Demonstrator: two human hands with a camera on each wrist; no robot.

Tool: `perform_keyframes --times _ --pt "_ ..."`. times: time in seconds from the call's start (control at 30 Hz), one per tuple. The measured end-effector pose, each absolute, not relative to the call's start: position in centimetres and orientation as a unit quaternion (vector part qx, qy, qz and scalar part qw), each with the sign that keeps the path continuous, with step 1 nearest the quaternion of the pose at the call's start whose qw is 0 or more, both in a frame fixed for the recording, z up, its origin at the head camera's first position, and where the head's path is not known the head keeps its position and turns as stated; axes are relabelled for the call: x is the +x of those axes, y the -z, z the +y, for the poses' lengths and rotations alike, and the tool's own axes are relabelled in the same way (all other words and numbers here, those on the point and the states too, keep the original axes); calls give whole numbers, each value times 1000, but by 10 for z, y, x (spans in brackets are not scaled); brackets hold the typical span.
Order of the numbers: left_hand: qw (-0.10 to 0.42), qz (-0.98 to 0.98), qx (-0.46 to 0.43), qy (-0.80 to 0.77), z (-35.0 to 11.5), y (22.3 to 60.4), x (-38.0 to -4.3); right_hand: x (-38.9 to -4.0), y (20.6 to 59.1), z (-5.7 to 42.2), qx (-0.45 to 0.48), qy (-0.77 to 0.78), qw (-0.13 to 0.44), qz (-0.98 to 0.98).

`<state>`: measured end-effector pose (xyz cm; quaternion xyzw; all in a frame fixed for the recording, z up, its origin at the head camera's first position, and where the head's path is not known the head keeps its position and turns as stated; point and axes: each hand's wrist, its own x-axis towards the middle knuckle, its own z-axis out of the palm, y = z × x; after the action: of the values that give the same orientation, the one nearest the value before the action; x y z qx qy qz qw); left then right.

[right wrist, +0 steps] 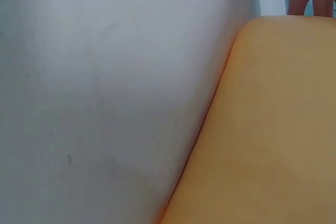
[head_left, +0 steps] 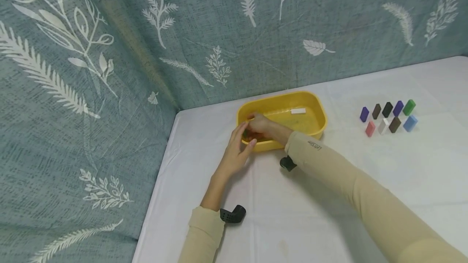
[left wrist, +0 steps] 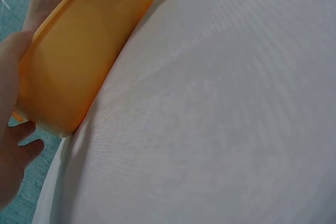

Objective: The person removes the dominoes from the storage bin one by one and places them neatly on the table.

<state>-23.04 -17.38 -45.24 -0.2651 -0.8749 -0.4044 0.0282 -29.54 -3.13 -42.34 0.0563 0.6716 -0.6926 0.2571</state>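
A yellow plastic tub stands on the table, and a white block lies inside by its back wall. My right hand reaches down into the tub's left end. Bits of green and red show beneath it, but its fingertips are hidden, so any hold is unclear. At the tub's left front corner is my left hand, its thumb near the front rim and its fingers extended along the left end. The left wrist view shows the left hand around the tub's end, thumb at the rim.
On the right of the table stand several small blocks in two rows, among them a green block, a pink block and a blue block. A patterned teal curtain hangs behind and to the left of the white tablecloth.
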Motion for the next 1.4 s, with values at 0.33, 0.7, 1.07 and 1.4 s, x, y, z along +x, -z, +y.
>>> perform_keyframes --times 0.33,0.7,1.07,1.4 --pt "20 -876 -262 404 -174 450 -229 -297 425 -29 49 675 282 680" --pt "18 -874 -262 409 -175 451 -229 -297 426 -31 38 691 305 654" --pt "16 -872 -261 413 -176 449 -228 -298 429 -28 -2 682 332 652" --pt "12 -877 -261 404 -178 450 -228 -292 425 -30 -7 653 316 689"
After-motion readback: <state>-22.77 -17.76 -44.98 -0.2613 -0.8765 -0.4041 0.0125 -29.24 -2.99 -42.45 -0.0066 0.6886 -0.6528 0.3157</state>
